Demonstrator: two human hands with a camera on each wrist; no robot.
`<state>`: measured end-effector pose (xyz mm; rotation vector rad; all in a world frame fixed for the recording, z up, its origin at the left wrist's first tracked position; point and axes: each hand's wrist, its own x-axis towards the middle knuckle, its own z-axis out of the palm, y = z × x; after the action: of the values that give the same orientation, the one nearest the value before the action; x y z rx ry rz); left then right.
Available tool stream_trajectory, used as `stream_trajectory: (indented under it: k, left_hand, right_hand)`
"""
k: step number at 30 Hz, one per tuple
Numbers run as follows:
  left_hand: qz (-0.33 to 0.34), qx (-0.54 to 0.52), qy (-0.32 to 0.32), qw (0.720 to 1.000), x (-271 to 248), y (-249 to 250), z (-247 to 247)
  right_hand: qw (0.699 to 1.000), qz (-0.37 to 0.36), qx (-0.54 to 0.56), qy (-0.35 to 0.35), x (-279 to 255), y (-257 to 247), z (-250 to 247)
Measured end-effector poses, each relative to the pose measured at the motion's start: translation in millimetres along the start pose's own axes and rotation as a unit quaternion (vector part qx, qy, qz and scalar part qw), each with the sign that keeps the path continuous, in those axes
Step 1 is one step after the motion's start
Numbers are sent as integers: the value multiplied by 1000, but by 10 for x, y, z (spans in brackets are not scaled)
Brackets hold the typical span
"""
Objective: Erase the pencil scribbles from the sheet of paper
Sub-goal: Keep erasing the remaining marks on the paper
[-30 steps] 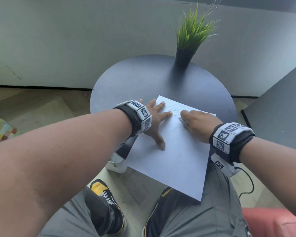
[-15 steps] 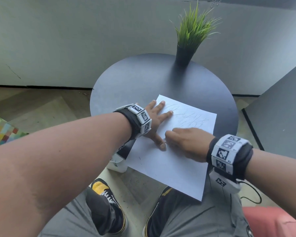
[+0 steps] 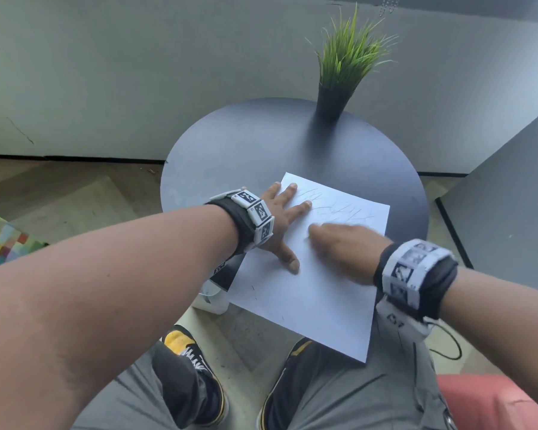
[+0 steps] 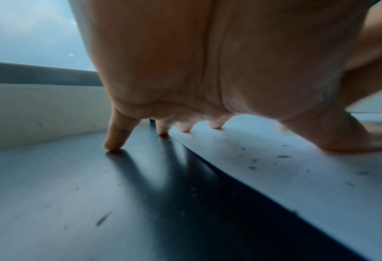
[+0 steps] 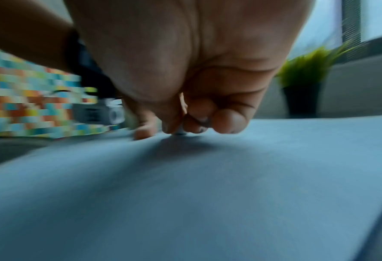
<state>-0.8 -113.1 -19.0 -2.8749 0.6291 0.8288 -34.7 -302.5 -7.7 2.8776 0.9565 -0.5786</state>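
Sheet of paper (image 3: 305, 293) lying on the round dark table (image 3: 230, 150), overhanging its near edge; faint pencil scribbles (image 3: 339, 207) at the far end. Left hand (image 3: 280, 221), fingers spread flat, pins the sheet; right hand (image 3: 345, 246) (blurred) pinches a small eraser (image 5: 180, 132) against the paper

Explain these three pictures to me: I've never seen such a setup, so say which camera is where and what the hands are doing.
No machine here: a person wears a camera on the head and one on each wrist. The head view looks down on a round dark table with a sheet of paper and a potted plant. The left hand lies flat with spread fingers, pressing the paper down. The right hand, blurred, has a small eraser in its grip, against the paper. Faint pencil scribbles remain.
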Motion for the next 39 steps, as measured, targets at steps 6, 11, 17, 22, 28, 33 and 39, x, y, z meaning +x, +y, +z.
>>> stream_trajectory:
  k: [6,11,17,22,28,33,39]
  left_hand:
    - [-1,-7,5,1000,22,-7,28]
    - [-3,-2,3,1000,43,-32,46]
    - [-5,-21,5,1000,22,-7,44]
    - [-12,-31,33,999,-80,-108,120]
    - [-49,-71,101,991,-194,-92,136]
    - [-91,-127,120,980,-260,-3,126]
    - [-148,-361,174,904,-293,-88,10]
  right_hand:
    - [998,57,19,24,30,227,-50]
    - [997,-61,33,-21,-162,-129,125]
    - [992,101,63,34,-29,432,87]
    - [960,207,139,127,-197,889,86]
    - [929,284,171,164,-421,853,137]
    - [939,262,209,75,-394,378,325]
    - [941,251,220,54,-233,83,194]
